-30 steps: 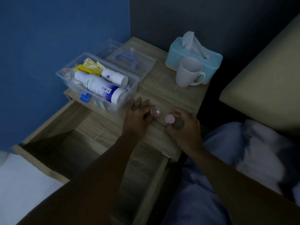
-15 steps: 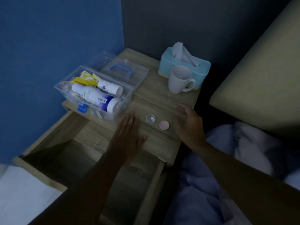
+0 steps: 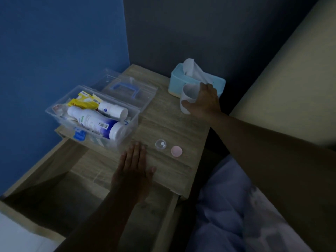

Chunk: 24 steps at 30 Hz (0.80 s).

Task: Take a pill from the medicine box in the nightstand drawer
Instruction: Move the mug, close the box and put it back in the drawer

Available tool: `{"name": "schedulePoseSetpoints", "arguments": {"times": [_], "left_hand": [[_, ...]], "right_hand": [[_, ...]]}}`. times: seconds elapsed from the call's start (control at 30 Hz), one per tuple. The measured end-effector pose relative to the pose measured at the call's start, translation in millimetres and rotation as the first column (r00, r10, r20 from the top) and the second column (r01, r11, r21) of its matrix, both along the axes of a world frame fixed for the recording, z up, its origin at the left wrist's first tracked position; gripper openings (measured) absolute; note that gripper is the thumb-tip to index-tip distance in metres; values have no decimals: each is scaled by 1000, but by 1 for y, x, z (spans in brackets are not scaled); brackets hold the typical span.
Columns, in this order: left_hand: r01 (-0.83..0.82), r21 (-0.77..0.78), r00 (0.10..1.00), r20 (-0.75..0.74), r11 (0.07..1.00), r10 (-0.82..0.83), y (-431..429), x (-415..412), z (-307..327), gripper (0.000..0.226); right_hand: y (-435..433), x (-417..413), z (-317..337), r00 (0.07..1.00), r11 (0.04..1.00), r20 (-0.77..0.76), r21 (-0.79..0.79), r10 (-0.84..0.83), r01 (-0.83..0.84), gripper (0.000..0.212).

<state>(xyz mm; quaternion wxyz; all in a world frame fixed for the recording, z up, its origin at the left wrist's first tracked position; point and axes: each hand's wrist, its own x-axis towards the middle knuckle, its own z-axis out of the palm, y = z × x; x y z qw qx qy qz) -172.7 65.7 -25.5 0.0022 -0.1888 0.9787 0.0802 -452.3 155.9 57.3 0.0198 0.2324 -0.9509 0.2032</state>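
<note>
Pill [image 3: 162, 143], small and white, lies in a tiny clear cup [image 3: 161, 144] at lower centre of the frame on the bench [image 3: 169, 124], just beside a pink cap [image 3: 176, 151]. Medicine box [image 3: 94, 115] stands open at centre left on the bench, above the pulled-out drawer [image 3: 54, 179]. Risk, as I judge it: the little cup is light and sits close to the left hand [image 3: 133, 170], so a careless sweep of that hand could tip it and send the pill rolling into the drawer; lifting the mug [image 3: 189, 99] hastily could also knock the tissue box [image 3: 196, 82] behind it. Left hand lies flat on the bench, fingers together and extended, holding nothing. Right hand [image 3: 203, 102], arm stretched toward upper right, is wrapped around the white mug.
</note>
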Motion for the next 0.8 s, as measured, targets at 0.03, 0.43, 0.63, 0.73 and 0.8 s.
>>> {"name": "schedulePoseSetpoints", "arguments": {"times": [0.03, 0.43, 0.63, 0.73, 0.8], "left_hand": [[5, 0, 1000, 3, 1000, -5, 0, 0, -1, 87], [-31, 6, 1000, -1, 999, 31, 0, -2, 0, 75], [-15, -16, 999, 34, 1000, 15, 2, -1, 9, 79], [8, -20, 997, 80, 1000, -7, 0, 0, 7, 80], [5, -11, 998, 65, 1000, -4, -1, 0, 7, 81]], "right_hand": [[-3, -3, 0, 1000, 1000, -16, 22, -18, 18, 86], [-10, -12, 23, 991, 999, 137, 35, 12, -17, 102], [-2, 25, 34, 977, 984, 119, -6, 179, -179, 100], [2, 42, 36, 961, 969, 130, 6, 243, -246, 99], [4, 50, 36, 952, 959, 131, 23, 276, -281, 95]]}}
